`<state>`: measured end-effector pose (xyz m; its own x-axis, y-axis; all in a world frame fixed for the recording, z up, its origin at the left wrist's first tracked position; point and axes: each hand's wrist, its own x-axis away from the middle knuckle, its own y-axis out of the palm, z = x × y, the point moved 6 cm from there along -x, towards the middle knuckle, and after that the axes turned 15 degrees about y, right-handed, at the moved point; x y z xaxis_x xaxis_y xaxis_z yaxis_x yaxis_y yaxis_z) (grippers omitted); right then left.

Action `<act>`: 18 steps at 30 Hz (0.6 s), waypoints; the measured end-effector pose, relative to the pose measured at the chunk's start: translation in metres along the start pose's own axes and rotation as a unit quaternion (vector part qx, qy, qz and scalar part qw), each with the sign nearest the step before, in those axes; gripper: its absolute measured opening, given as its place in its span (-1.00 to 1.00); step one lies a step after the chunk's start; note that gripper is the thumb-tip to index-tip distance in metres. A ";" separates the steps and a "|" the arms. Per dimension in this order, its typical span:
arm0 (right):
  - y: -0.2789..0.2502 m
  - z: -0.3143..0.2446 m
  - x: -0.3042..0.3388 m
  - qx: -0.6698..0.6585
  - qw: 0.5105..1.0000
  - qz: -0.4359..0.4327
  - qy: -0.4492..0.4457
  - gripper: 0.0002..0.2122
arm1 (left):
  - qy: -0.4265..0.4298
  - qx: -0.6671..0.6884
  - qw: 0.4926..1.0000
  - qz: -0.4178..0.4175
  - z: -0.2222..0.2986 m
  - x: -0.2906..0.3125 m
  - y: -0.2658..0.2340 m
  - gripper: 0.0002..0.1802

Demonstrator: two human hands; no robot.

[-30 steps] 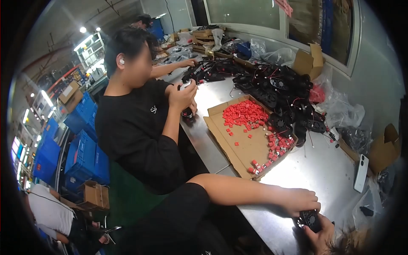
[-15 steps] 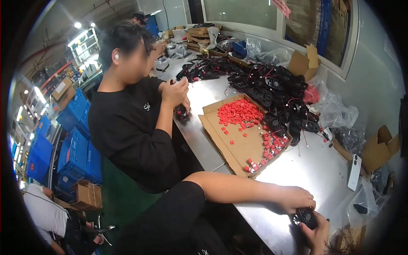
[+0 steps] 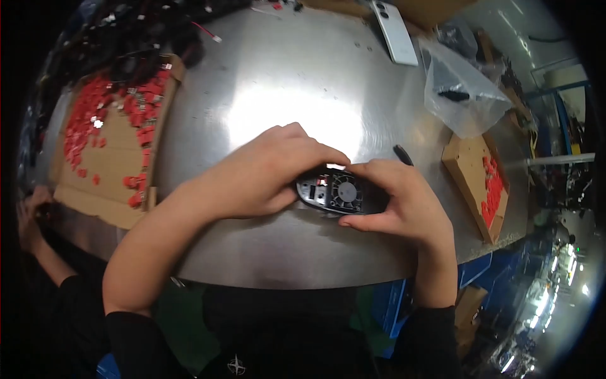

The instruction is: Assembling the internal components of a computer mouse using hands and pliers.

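Between my hands is a black oval plastic housing with a small round fan (image 3: pixel 345 192) set in it. A little red piece shows inside, left of the fan. My right hand (image 3: pixel 404 192) grips the right end, its thumb along the near side and its fingers over the far side. My left hand (image 3: pixel 278 165) closes on the left end, with fingers reaching over the far rim; its fingertips are partly hidden. The housing is held just above or on the metal table (image 3: pixel 252 259); I cannot tell which.
At left lies a cardboard tray (image 3: pixel 117 211) with many red pieces, beside a heap of black parts (image 3: pixel 126 31). A smaller box (image 3: pixel 464 164) of red pieces stands right. A white phone (image 3: pixel 396 35), a plastic bag (image 3: pixel 464 104) and a black pen-like object (image 3: pixel 403 155) lie beyond my hands.
My view has swung from the co-worker at my left down to my own hands. The housing stays in both hands; the co-worker now shows only at the left edge.
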<state>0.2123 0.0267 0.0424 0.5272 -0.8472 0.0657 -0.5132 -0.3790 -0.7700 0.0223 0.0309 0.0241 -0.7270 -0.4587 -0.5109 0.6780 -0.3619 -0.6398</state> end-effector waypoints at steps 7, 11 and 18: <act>0.000 0.003 0.007 0.032 0.999 -0.015 0.017 -0.33 | -0.063 0.011 0.998 0.005 0.001 -0.003 0.007 -0.34; 0.004 -0.001 0.008 0.038 0.999 -0.020 0.026 -0.33 | -0.061 0.005 0.998 0.008 -0.003 0.000 0.008 -0.34; -0.004 -0.005 0.010 0.056 0.997 -0.015 0.051 -0.37 | -0.028 -0.014 1.000 0.004 -0.002 -0.003 0.006 -0.40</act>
<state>0.2162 0.0181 0.0487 0.4672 -0.8714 0.1497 -0.4160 -0.3660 -0.8324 0.0283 0.0321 0.0205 -0.7135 -0.5068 -0.4838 0.6803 -0.3358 -0.6515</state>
